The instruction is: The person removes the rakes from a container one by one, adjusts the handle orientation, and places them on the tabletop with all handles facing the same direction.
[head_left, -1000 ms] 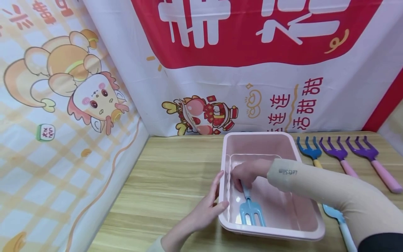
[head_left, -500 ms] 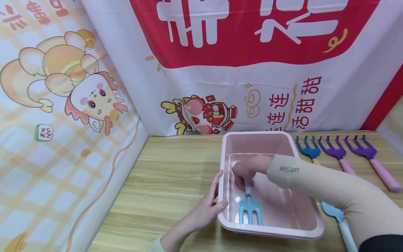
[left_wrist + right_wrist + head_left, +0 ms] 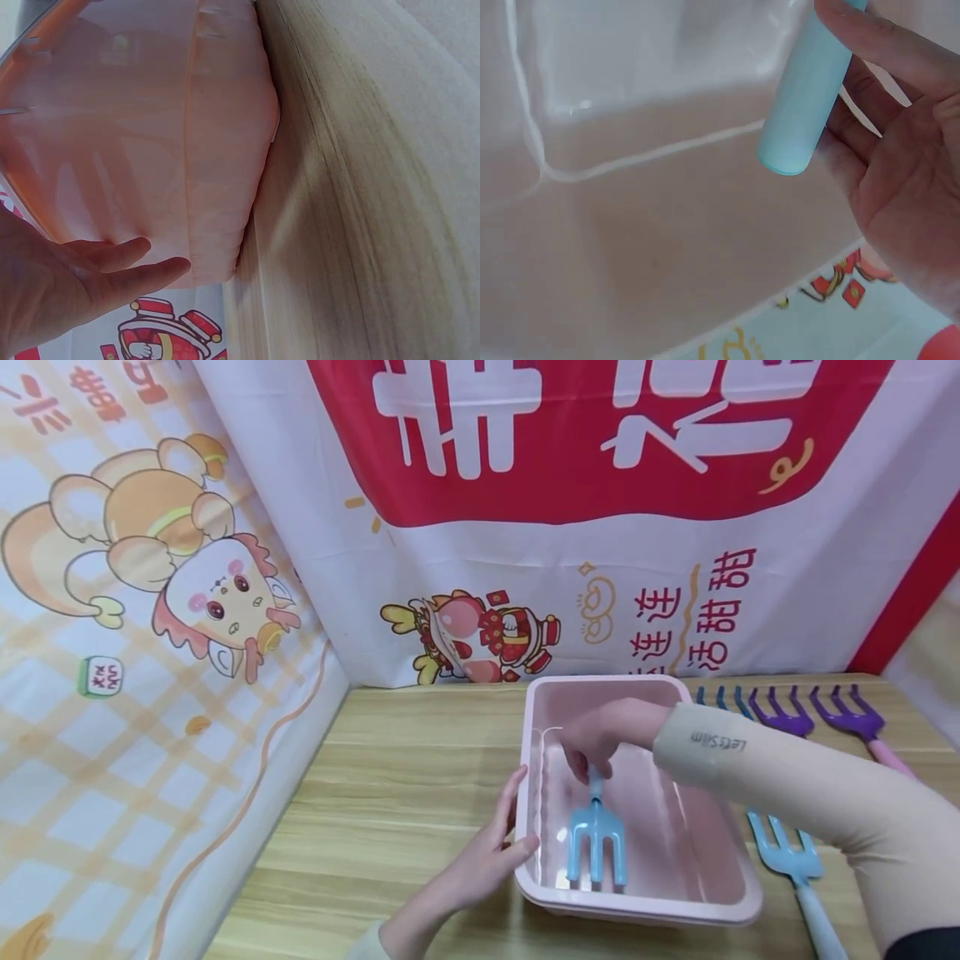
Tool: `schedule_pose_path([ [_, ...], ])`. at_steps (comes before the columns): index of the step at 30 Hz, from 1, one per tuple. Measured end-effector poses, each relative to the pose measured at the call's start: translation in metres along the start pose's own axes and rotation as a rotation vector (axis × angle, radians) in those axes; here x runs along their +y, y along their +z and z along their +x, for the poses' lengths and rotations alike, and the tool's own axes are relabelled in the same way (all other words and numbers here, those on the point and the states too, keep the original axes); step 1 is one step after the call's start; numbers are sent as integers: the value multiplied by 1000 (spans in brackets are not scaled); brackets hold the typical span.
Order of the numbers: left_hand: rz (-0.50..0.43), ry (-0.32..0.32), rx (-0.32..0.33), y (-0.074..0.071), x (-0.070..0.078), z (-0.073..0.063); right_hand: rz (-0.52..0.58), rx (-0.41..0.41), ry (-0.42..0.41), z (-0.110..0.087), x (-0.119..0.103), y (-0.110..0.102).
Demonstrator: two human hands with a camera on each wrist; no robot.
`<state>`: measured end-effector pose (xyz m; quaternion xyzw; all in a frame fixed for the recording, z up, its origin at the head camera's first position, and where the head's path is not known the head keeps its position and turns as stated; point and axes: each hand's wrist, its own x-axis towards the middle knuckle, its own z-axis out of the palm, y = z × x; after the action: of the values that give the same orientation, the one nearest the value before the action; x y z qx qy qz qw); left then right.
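Observation:
A light blue garden hand fork point(image 3: 596, 839) is in the pink plastic bin point(image 3: 652, 902), its tines toward the near end. My right hand point(image 3: 600, 739) reaches into the bin and pinches the fork's handle between thumb and fingers. In the right wrist view the rounded handle end point(image 3: 787, 154) sticks out past the fingers. My left hand point(image 3: 491, 852) is at the bin's left side, thumb and fingertips at the rim. Seen from the left wrist, its fingers point(image 3: 146, 277) are fairly straight and spread along the bin's outer wall point(image 3: 127, 142).
To the right of the bin lie two purple forks point(image 3: 851, 714) and a dark blue fork, partly hidden by the right sleeve point(image 3: 787, 777). Another light blue fork point(image 3: 795, 860) lies nearer on the wooden table point(image 3: 390, 793). A printed cloth point(image 3: 465, 560) hangs behind.
My right hand has shifted slightly up and right in the head view with the fork, whose tines have straightened toward the near end. My left hand stays at the rim.

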<state>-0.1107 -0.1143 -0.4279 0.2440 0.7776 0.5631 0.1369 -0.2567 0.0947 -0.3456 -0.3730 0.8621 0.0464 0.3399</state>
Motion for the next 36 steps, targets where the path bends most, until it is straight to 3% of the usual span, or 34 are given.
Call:
schedule_pose_path([
  [1,-1,1,0,0,0,0,-15,1,-31,6,11,2],
  [6,-14,16,-3,-1,1,-1,-29,-4,-64,-12,13,-10],
  [8,-16,21,-6,-1,0,-1,-4,5,-58,-32,0,-20],
  [10,-14,20,-5,-1,0,0,10,21,-100,-39,4,-21],
  [16,-7,21,-6,-2,0,2,113,55,-97,-60,14,-24],
  [27,-22,18,-15,2,2,0,268,113,-72,-104,33,-21],
  [36,-34,18,-15,2,3,0,346,213,-77,-143,53,0],
])
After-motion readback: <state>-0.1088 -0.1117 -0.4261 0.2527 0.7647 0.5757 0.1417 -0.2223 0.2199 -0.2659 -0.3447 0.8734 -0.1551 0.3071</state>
